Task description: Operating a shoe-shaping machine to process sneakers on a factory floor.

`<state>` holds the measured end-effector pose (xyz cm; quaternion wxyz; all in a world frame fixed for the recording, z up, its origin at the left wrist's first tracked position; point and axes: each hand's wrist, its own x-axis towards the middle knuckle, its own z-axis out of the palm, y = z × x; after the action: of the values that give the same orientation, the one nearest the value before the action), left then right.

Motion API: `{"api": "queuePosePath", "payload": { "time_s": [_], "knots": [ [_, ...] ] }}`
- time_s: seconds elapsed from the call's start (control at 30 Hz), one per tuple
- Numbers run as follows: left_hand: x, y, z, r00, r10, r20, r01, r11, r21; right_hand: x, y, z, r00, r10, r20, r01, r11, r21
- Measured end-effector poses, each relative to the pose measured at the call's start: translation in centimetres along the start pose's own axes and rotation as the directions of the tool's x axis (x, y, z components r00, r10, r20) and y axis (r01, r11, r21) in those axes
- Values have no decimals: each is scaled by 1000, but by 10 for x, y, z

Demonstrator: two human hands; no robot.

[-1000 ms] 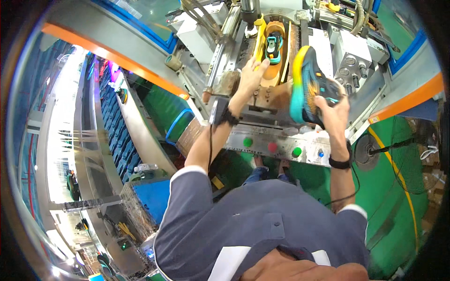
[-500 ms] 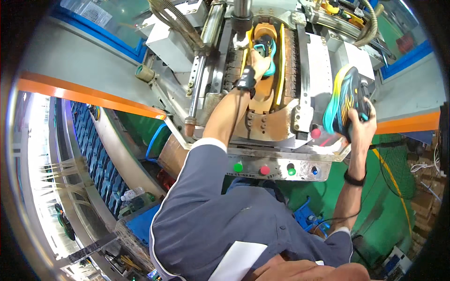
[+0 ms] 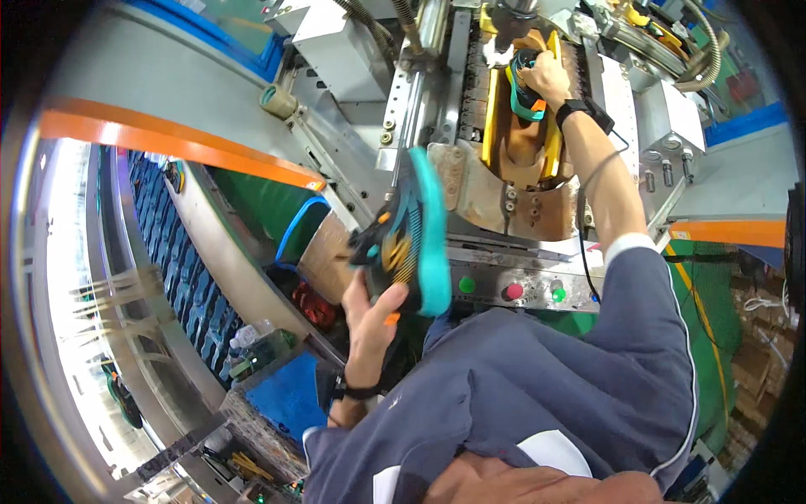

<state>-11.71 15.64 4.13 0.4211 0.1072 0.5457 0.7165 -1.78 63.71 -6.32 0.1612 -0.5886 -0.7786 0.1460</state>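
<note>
My left grip (image 3: 369, 323) pinches one shoe (image 3: 424, 244) outside the machine (image 3: 531, 215), probably for clearance. My right grip (image 3: 547, 77) pinches another shoe (image 3: 525, 106) inside it.

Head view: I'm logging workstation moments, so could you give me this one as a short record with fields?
Left hand: holding a black-and-teal shoe with a thick teal sole, off the machine's cradle
Right hand: on a second dark shoe with a teal sole; fingertips partly hidden, exact grip unclear
Second shoe's place: in a brown cradle flanked by long yellow strips
Front panel: grey metal panel with round green and red buttons
</note>
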Motion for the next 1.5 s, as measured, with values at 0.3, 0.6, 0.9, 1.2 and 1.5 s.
{"api": "queuePosePath", "payload": {
  "time_s": [0.3, 0.6, 0.9, 1.2, 1.5],
  "knots": [
    [-114, -59, -77, 874, 123, -470, -180, 981, -77, -38, -8, 8, 998, -68, 1, 68, 989, -134],
    [-166, -104, -41, 785, -1, -620, -276, 895, -351, -360, -41, 59, 523, -852, 41, 717, 465, 520],
    [-266, -164, -63, 505, -89, -858, -441, 828, -346, -366, -5, 163, 252, -957, 143, 823, 290, 489],
    [-408, -242, -201, -284, -261, -922, -625, 780, -28, -368, -28, 167, 355, -918, 176, 784, 395, 478],
    [-575, -371, -404, -629, -255, -735, -237, 963, -130, -516, -234, 137, 218, -952, 215, 564, 302, 769]
  ]
}}
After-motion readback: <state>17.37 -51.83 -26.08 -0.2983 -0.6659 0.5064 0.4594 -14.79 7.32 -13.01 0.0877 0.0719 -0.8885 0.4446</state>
